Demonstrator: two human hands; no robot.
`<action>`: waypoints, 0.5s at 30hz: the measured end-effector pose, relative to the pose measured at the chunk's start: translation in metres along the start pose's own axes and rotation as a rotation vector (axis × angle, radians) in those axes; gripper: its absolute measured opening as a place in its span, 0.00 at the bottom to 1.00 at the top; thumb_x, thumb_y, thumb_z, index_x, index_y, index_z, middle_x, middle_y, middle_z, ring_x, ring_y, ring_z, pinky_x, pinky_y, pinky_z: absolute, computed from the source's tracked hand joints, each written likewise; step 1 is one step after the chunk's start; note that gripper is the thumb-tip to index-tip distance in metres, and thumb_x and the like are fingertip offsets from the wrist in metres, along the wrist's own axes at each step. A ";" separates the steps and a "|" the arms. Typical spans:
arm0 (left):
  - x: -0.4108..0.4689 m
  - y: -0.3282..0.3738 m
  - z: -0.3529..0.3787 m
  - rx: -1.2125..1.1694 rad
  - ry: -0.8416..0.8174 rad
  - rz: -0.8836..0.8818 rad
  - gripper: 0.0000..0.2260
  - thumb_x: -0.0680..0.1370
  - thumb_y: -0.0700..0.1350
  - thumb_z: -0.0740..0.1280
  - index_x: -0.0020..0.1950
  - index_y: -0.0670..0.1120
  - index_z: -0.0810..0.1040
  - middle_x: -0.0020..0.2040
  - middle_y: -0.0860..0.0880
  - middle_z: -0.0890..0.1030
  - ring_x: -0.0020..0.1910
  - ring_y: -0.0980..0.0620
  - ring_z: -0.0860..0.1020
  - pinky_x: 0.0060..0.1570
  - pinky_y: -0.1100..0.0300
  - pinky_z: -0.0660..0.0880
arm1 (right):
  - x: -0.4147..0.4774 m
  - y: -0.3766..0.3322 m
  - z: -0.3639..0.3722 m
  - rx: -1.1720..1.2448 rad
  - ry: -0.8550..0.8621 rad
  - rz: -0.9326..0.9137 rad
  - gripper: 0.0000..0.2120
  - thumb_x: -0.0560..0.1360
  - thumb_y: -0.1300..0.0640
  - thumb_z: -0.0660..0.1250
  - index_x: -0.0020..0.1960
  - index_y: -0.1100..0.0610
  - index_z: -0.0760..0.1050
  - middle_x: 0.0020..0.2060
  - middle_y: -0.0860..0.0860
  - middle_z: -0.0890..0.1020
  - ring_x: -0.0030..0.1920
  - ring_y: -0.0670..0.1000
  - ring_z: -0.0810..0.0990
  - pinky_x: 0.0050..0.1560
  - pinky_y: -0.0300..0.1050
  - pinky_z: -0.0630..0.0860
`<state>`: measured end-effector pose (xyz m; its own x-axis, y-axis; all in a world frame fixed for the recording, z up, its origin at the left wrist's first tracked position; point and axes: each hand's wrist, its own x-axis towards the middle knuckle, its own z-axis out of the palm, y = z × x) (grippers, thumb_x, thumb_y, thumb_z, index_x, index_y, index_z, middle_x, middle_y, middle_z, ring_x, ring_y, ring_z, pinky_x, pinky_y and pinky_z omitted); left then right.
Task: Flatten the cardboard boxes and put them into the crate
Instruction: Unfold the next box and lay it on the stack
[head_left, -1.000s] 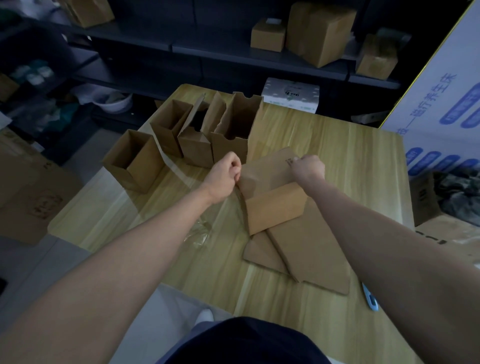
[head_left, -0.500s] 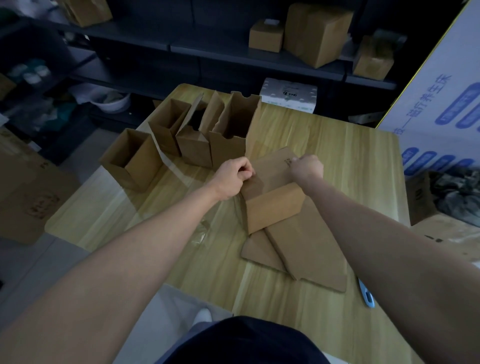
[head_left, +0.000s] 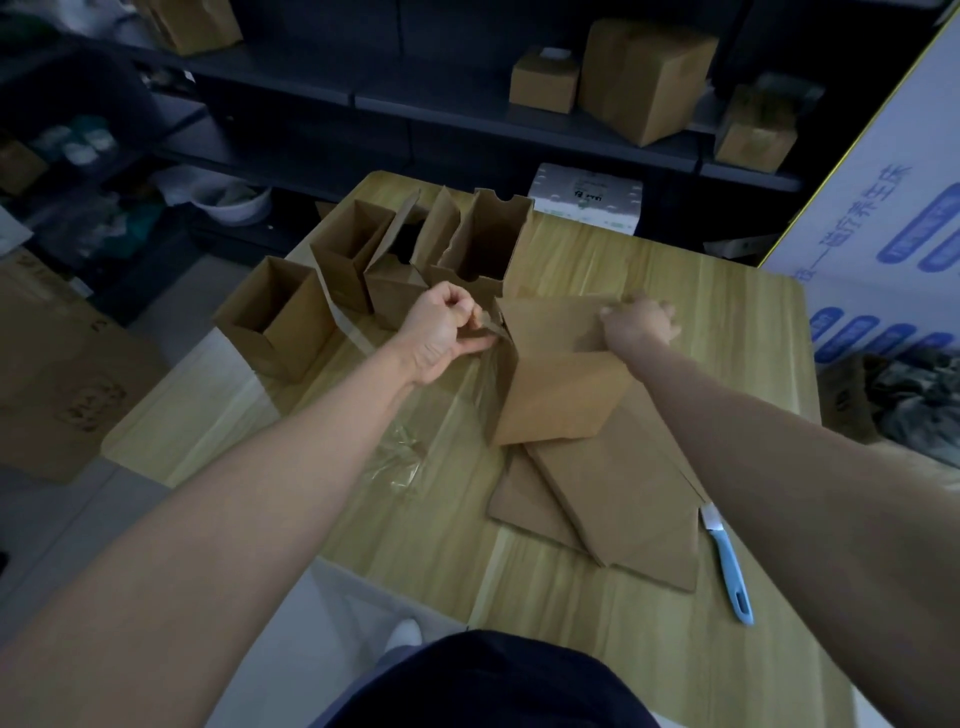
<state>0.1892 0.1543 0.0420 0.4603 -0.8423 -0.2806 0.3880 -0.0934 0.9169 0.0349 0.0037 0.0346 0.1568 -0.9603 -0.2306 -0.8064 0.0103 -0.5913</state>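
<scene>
Head view. Wooden surface (head_left: 675, 322), dim light.

- The box (head_left: 561, 379) being worked on lies near the middle of the surface. It is partly collapsed, and its near end rests on the flattened boxes (head_left: 618, 499).
- The left hand (head_left: 441, 338) is narrow, with fingers curled. It pinches a tape strip (head_left: 485, 332) at the left end of the box. Clear film seems to run from the pinch down the side of the box, but the dim light makes this hard to confirm.
- The right hand (head_left: 639, 325) has its fingers curled over the far right edge of the box, gripping it and holding it down.
- Four open boxes (head_left: 280, 322) stand upright at the far left of the surface and are not yet flattened.
- A crumpled piece of clear tape (head_left: 400, 457) lies just left of the flattened boxes.
- A blue-handled knife (head_left: 727, 561) lies to the right of the flattened boxes, close to the right forearm.
- The crate is not identifiable in this view.

Step in hand (my judgement): stripping the seam tape so that the box can fold flat.

Technique notes:
- Pull the strip low and along the seam, away from the right hand, so that it peels off the cardboard without snapping.
- Keep the right hand pressing the box down. Otherwise the box will slide or lift with the pull.
- If the strip tears, use the knife rather than fingernails.
- Watch the right forearm, since the blade is near it.
- Once the seam is free, press the panels flat and square them on the stack.
</scene>
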 end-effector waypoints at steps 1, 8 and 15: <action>0.001 0.003 0.001 -0.064 0.024 -0.004 0.10 0.81 0.33 0.53 0.42 0.42 0.68 0.39 0.43 0.72 0.44 0.47 0.74 0.53 0.44 0.77 | -0.007 -0.008 -0.001 -0.026 -0.020 -0.059 0.21 0.79 0.49 0.58 0.70 0.51 0.67 0.72 0.58 0.62 0.72 0.61 0.57 0.71 0.60 0.58; 0.000 0.024 0.017 -0.301 0.055 -0.010 0.11 0.81 0.32 0.52 0.43 0.42 0.68 0.37 0.43 0.71 0.39 0.46 0.75 0.41 0.49 0.81 | -0.035 -0.042 0.004 -0.296 -0.553 -0.631 0.53 0.65 0.37 0.73 0.77 0.40 0.40 0.78 0.48 0.45 0.77 0.58 0.41 0.73 0.67 0.45; -0.006 0.026 0.032 -0.083 -0.014 -0.069 0.08 0.82 0.33 0.51 0.50 0.41 0.68 0.37 0.44 0.70 0.34 0.50 0.70 0.31 0.60 0.77 | -0.033 -0.045 0.012 -0.362 -0.630 -0.677 0.62 0.60 0.50 0.80 0.77 0.43 0.37 0.77 0.47 0.45 0.77 0.56 0.47 0.74 0.61 0.54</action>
<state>0.1709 0.1401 0.0764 0.4193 -0.8429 -0.3372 0.4830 -0.1074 0.8690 0.0730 0.0386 0.0601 0.8382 -0.4080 -0.3620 -0.5441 -0.6718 -0.5026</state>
